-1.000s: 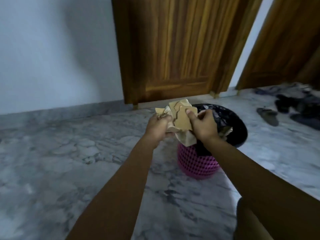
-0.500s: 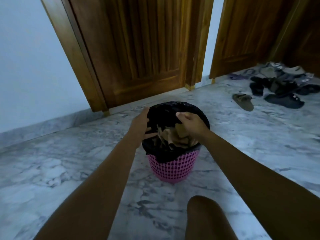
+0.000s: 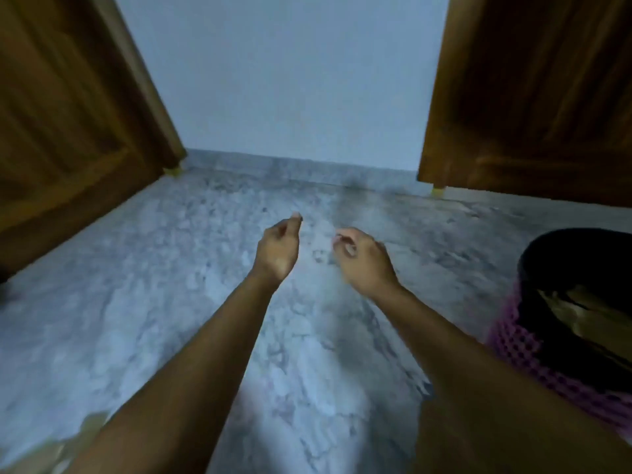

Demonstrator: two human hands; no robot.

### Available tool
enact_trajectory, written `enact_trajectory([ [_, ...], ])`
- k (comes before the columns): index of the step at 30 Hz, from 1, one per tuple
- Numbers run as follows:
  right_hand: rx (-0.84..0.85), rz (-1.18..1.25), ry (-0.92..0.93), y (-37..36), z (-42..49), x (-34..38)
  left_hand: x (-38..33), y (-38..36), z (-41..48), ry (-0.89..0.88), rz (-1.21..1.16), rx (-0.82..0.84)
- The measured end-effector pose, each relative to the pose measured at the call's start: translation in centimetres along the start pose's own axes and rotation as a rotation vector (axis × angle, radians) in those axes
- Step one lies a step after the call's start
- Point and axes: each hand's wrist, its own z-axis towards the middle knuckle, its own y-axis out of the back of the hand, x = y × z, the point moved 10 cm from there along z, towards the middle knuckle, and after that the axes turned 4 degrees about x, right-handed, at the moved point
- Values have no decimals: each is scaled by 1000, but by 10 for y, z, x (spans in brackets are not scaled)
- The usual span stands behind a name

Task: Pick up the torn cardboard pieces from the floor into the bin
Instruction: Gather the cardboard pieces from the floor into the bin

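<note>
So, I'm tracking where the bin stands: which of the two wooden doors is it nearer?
The right door; the pink bin sits just below it at the picture's right edge, while the left door is across the floor.

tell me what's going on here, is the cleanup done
A person is clearing torn cardboard into a bin. Both the left hand and the right hand hover empty over the marble floor, fingers loosely curled. The pink bin stands at the right edge with cardboard pieces inside its black liner. A pale blur at the bottom left may be another scrap, but it is too blurred to tell.
</note>
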Motion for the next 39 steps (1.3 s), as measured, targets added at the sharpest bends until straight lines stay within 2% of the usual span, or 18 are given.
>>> enact_trajectory([
  [5,278,-97,278,-150,-21,123,77,178,-80,159,77,-393],
  [10,527,-126,500,-270,-98,220,141,304,-207,335,161,-628],
  [15,749,-189,676,-371,-203,272,208,376,-328,525,172,-739],
  [23,1038,-377,795,-503,-361,291,329,461,-482,687,88,-834],
  [28,1134,-513,830,-575,-418,307,397,513,-536,749,37,-800],
  [32,1160,-656,764,-624,-425,306,457,530,-541,821,134,-653],
  [35,1130,-738,725,-669,-417,283,515,510,-521,861,264,-359],
  [36,1124,-771,702,-686,-413,269,525,499,-515,857,354,-239],
  [37,1116,-813,680,-705,-408,252,545,488,-505,807,548,-109],
  [39,1084,-928,622,-733,-399,214,591,465,-498,784,666,44],
])
